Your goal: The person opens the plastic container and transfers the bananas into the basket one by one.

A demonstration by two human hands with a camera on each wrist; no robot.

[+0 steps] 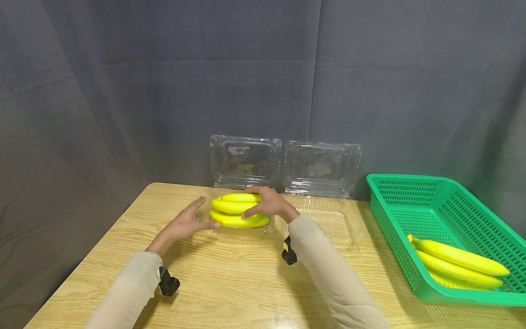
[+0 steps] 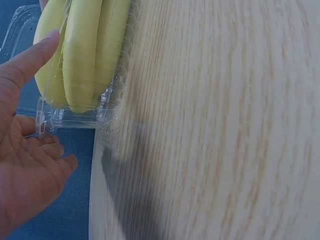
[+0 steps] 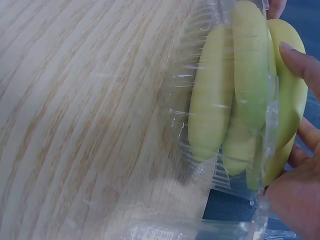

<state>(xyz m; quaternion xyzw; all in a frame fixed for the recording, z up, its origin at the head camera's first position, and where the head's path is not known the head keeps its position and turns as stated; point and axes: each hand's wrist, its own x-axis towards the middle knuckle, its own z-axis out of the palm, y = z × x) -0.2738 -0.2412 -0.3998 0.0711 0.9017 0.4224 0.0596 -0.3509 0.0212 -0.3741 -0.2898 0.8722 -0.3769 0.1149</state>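
Note:
Several yellow bananas [image 1: 234, 208] are piled in the base of the left clear plastic clamshell container [image 2: 75, 120], rising above its rim. My right hand [image 1: 269, 202] holds the upper bananas from above at their right end, thumb on the near side and fingers over the far side. The thumb lies against a banana [image 3: 290, 90] in the right wrist view. At the container's left end is my left hand [image 1: 182, 225], thumb and fingers spread apart. Its thumb [image 2: 42, 52] overlaps a banana in the left wrist view, while its other fingers stay beside the container's corner.
A second clear container [image 1: 328, 221] stands to the right, its lid [image 1: 322, 167] raised like the left lid [image 1: 246, 160]. A green basket [image 1: 394, 251] at the right holds more bananas [image 1: 460, 262]. Dark curtain [image 1: 263, 68] hangs behind the wooden table [image 1: 238, 278].

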